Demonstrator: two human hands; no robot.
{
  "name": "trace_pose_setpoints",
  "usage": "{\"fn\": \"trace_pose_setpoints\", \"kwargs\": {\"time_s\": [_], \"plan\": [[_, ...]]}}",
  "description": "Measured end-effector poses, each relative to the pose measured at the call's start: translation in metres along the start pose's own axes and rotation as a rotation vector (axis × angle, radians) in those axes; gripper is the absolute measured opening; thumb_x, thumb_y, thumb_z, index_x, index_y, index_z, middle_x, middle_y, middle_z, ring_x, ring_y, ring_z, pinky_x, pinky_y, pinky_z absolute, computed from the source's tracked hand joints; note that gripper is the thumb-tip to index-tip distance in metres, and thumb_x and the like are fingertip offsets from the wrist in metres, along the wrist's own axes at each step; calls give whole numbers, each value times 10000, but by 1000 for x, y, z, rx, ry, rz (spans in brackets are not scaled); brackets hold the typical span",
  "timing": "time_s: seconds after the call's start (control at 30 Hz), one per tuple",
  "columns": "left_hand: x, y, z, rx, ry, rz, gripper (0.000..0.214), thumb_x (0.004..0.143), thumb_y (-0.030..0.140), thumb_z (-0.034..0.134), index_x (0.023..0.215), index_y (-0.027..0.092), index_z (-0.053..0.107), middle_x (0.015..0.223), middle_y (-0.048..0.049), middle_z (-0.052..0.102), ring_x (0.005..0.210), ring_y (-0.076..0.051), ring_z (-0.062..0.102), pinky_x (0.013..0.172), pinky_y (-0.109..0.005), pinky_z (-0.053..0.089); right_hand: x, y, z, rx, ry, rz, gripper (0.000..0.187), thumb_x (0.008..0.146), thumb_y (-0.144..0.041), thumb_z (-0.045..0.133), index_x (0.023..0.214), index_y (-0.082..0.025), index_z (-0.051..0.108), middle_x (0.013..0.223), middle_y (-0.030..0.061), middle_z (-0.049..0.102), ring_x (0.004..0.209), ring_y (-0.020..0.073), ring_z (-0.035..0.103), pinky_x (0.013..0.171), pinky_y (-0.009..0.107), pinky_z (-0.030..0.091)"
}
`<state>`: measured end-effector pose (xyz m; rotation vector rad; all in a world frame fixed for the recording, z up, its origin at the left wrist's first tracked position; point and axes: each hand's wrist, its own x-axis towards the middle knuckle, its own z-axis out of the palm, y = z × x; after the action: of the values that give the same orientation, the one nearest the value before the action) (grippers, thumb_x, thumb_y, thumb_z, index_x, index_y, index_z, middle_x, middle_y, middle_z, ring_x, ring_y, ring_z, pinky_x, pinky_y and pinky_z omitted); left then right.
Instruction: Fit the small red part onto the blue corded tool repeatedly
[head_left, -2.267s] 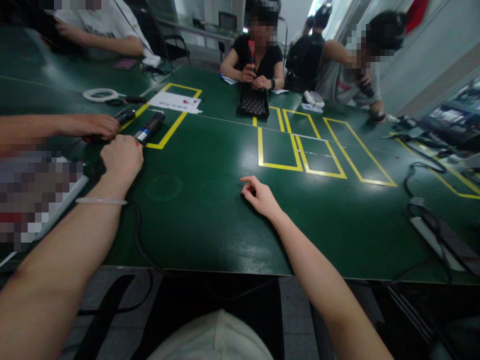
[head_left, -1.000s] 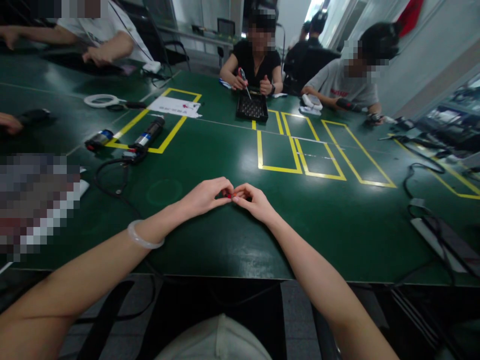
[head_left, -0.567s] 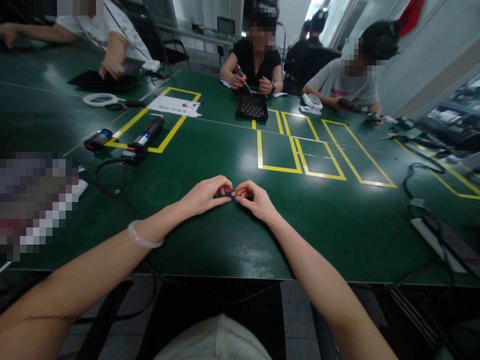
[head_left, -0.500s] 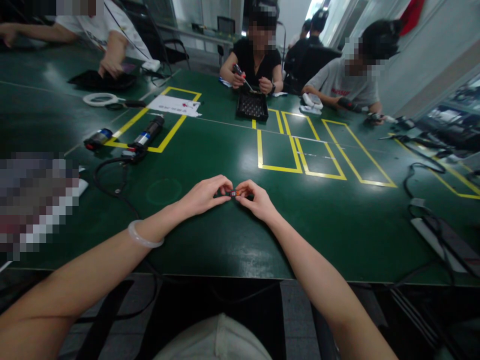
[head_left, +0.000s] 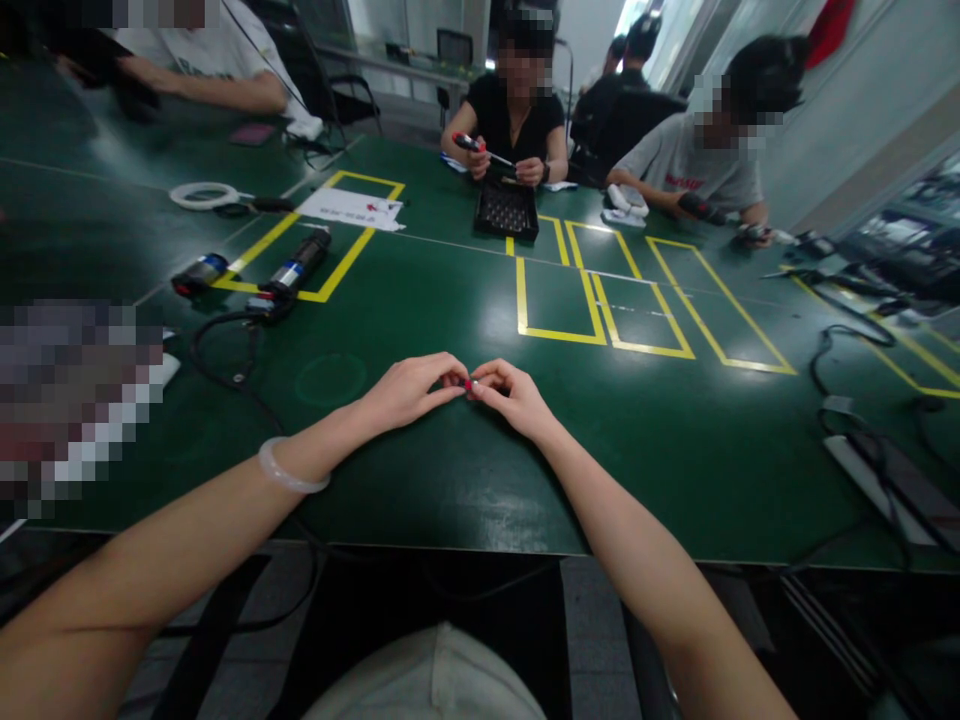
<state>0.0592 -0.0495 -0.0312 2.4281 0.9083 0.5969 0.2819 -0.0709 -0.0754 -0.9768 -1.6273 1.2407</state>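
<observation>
The left hand pinches a tiny red thing, which lies just to its right, at the fingertips. The right hand pinches it from the other side, so both hands are as near. It is too small to tell which way it points. A smooth, pale, round ring circles the left wrist. The desk is flat, green and shiny.

A small, partly hidden red piece is held between left hand and right hand.
</observation>
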Motion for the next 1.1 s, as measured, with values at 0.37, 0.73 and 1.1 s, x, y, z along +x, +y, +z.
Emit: {"fn": "trace_pose_setpoints", "kwargs": {"time_s": [0.37, 0.73, 1.1], "plan": [[1, -1, 1, -143, -10, -51, 275, 944, 383, 605, 1130, 181, 616, 1001, -59, 699, 867, -186, 662, 797, -296, 514, 1, -2, -2, 53, -32, 53, 304, 865, -471, 691, 938, -184, 620, 820, 37, 756, 757, 151, 698, 790, 310, 534], [3, 5, -2, -211, 3, -126, 292, 958, 421, 582, 1107, 176, 641, 992, -55, 718, 887, -192, 676, 812, -302, 517, 2, -4, 0, 12, -4, -28, 284, 837, -447, 711, 944, -205, 608, 845, 20, 717, 773, 150, 665, 778, 312, 519], [3, 4, -2, -183, -42, -52, 250, 939, 402, 608, 1049, 183, 657, 997, -51, 714, 897, -192, 678, 833, -302, 512, 1, 0, 1, -36, -2, 0, 248, 809, -352, 738, 972, -189, 648, 896, 31, 723, 821, 156, 671, 824, 326, 537]]}}
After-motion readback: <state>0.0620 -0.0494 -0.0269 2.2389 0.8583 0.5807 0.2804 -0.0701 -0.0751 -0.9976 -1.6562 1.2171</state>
